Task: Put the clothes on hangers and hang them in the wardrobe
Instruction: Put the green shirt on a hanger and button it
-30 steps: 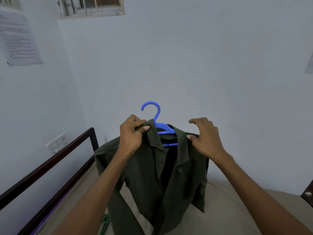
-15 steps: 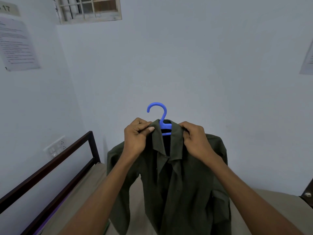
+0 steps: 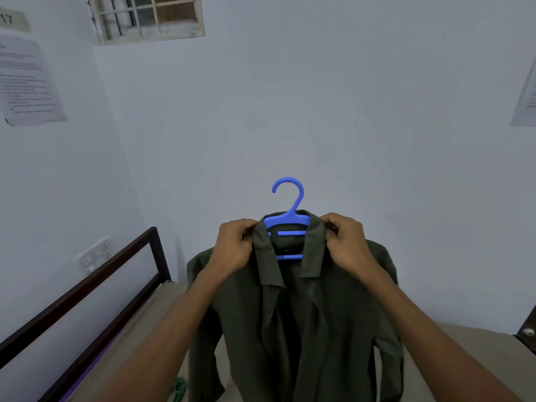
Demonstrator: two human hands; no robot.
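Dark olive cloth makes up the shirt [image 3: 304,314], a collared, button-front garment held up in the middle of the view in front of a pale wall [image 3: 319,111]. It sits on a bright blue plastic hanger [image 3: 287,219] whose hook curls upward above the collar, while two of its blue crossbars show inside the open neck. The collar points lie flat and spread outward, the front placket hangs partly open, and the sleeves droop down on both sides — the cloth looks soft and a little creased. The left hand [image 3: 235,248] pinches the shirt's shoulder just beside the collar, fingers curled into the fabric; the right hand [image 3: 346,242] has the same kind of grip on the opposite shoulder, fingers bunched on the cloth. Below the shirt lies a bed [image 3: 162,303] with a beige cover and a dark wooden frame rail [image 3: 87,288] along its left side. A barred window [image 3: 150,15] sits high on the wall, and a printed sheet [image 3: 27,79] is stuck on the left wall.
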